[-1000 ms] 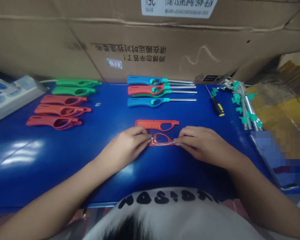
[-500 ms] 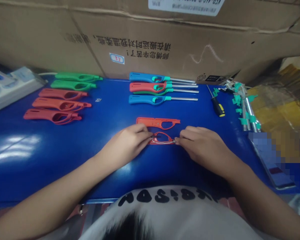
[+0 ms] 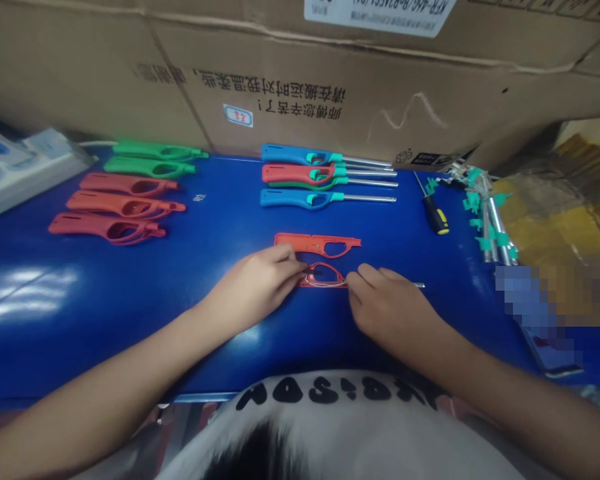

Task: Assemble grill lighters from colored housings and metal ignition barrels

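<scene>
1. So the left grip [image 3: 267, 277] is sitting with its fingertips bunched at one end of the near red shell half [image 3: 305, 283], hardly any gap showing; can't tell if they're pinching something or just pressing.
2. The right grip [image 3: 383, 293] looks to be holding a metal rod [image 3: 420, 285], fingers drawn in snugly, with the tip sticking out past that hand's outer side.
3. That shell half is lying on the blue surface [image 3: 220, 223] between both grips, with a pale wire [image 3: 325, 285] running along its lower edge.
4. The other shell half [image 3: 300, 244] is lying just beyond the left grip.
5. My read: they're seating the rod and wire. The next move is probably calling for steady pressure, keeping the wire tucked inside.
</scene>
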Available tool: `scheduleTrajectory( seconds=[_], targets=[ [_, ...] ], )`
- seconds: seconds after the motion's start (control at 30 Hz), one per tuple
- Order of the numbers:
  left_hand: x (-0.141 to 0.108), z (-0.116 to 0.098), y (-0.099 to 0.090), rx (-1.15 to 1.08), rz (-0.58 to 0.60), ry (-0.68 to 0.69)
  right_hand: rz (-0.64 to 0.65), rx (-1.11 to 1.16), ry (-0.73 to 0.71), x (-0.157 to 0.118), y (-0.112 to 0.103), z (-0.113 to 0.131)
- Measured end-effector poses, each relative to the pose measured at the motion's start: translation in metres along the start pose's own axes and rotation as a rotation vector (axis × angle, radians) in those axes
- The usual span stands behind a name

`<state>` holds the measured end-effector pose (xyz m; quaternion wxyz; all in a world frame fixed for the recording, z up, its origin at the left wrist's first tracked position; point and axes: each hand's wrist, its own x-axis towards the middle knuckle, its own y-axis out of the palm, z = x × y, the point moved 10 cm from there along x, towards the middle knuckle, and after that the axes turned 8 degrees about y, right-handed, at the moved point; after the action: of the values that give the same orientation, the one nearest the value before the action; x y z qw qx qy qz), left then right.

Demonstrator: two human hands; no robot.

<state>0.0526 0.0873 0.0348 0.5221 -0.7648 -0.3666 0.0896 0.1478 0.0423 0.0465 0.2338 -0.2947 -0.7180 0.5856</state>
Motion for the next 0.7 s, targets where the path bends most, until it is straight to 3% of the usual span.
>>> scheduleTrajectory(
  seconds=[0.1, 0.2, 0.37, 0.5, 0.7],
  targets=[
    [0.0, 0.0, 0.001, 0.004, 0.009, -0.002, 0.054, 0.025, 0.044, 0.0, 0.005, -0.004],
    [0.0, 0.0, 0.001, 0.008, 0.021, -0.004, 0.124, 0.119, 0.158, -0.004, 0.012, -0.024],
    [-0.001, -0.001, 0.0, 0.003, 0.02, -0.015, 0.129, 0.49, 0.356, -0.005, 0.018, -0.055],
    [-0.002, 0.0, 0.002, -0.034, 0.012, -0.026, -0.001, 0.663, 0.353, 0.004, 0.018, -0.053],
    [-0.001, -0.002, 0.003, -0.052, 0.019, -0.039, -0.003, 0.73, 0.326, 0.008, 0.034, -0.044]
  ],
)
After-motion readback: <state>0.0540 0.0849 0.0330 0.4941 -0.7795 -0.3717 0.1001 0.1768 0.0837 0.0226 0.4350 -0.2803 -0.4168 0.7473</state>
